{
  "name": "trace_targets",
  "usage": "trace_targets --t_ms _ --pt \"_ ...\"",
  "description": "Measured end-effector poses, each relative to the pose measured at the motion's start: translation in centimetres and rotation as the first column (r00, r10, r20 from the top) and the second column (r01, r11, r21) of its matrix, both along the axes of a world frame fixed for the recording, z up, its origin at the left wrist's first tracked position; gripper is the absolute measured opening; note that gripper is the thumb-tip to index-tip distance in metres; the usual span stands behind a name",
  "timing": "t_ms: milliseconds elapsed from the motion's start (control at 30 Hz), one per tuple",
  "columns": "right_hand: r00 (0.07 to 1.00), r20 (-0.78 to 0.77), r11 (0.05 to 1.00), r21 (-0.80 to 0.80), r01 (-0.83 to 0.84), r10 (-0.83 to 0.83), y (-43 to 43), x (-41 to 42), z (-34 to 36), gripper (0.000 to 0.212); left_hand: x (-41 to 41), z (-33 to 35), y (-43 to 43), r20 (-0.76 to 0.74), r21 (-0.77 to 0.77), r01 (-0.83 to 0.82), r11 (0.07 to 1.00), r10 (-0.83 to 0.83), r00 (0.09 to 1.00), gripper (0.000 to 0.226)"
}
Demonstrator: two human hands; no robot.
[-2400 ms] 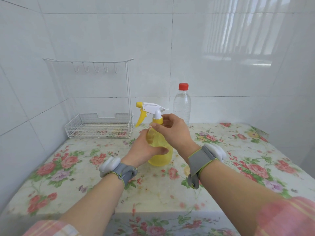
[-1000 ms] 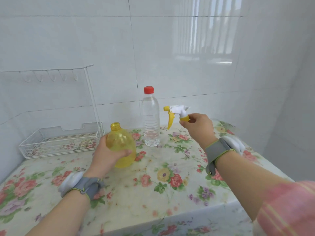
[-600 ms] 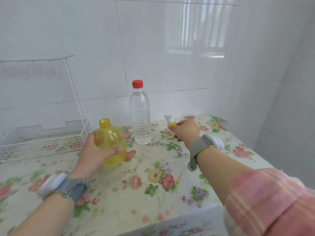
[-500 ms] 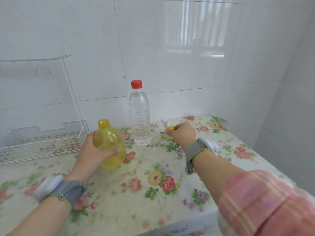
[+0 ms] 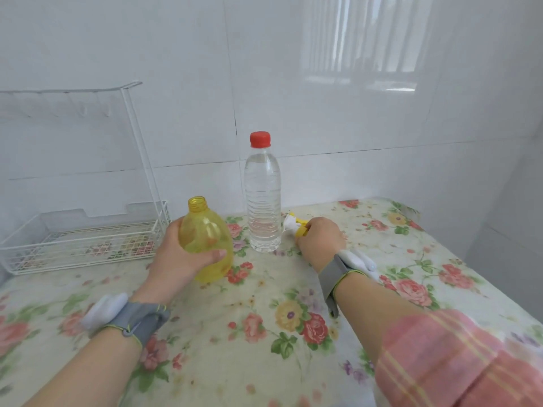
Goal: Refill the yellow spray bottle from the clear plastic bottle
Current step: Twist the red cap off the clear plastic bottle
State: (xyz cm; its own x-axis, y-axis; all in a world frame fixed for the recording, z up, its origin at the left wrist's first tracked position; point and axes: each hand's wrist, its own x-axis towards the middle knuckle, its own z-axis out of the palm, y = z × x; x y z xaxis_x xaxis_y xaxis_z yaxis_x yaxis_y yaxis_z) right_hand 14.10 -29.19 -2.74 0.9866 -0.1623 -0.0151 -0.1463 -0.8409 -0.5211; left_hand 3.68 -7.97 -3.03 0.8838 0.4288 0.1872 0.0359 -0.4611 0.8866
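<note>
Left hand (image 5: 176,259) wraps yellow spray bottle (image 5: 207,242), uncapped, upright.

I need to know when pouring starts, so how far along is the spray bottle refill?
Done: the yellow spray bottle stands open, neck bare, in the left hand. In hand: the right hand holds the spray head low at the floral tablecloth, beside the clear plastic bottle. Left: its red cap is still on, so uncapping, pouring and refitting the head remain.
</note>
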Motion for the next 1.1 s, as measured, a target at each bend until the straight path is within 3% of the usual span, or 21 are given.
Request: trace_targets --t_ms 100,200,267,367,533,833,1100 --pt "0.988 0.138 0.997 0.030 -0.078 0.073 0.2 -0.9 0.1 0.040 0.1 -0.1 0.0 0.001 -0.019 0.010 1.000 -0.010 1.000 0.094" --pt "0.942 0.298 0.954 0.202 -0.223 0.157 1.5 -1.7 0.8 0.052 0.1 -0.1 0.2 -0.006 -0.026 0.018 1.000 -0.018 1.000 0.094" --pt "0.926 0.284 0.869 0.356 -0.343 0.249 2.5 -2.4 1.6 0.064 0.1 0.0 0.3 -0.018 -0.040 0.021 0.999 -0.021 1.000 0.095" --pt "0.933 0.206 0.750 0.556 -0.359 0.294 3.6 -3.0 2.7 0.071 0.0 0.4 0.3 -0.025 -0.060 0.023 0.998 -0.025 0.999 0.093" --pt "0.964 0.256 0.802 0.561 -0.204 0.066 5.4 -3.4 3.5 0.062 -0.7 0.9 0.4 -0.009 -0.087 0.012 0.996 -0.013 1.000 0.089" --pt "0.951 0.295 0.803 0.544 -0.243 0.089 6.1 -6.0 3.1 0.059 -2.5 0.8 2.0 -0.016 -0.070 0.010 0.998 -0.011 1.000 0.093" --pt "0.940 0.300 0.740 0.593 -0.319 0.164 4.5 -8.8 2.9 0.054 -4.0 0.7 1.7 -0.019 -0.063 0.019 0.998 -0.020 1.000 0.096"
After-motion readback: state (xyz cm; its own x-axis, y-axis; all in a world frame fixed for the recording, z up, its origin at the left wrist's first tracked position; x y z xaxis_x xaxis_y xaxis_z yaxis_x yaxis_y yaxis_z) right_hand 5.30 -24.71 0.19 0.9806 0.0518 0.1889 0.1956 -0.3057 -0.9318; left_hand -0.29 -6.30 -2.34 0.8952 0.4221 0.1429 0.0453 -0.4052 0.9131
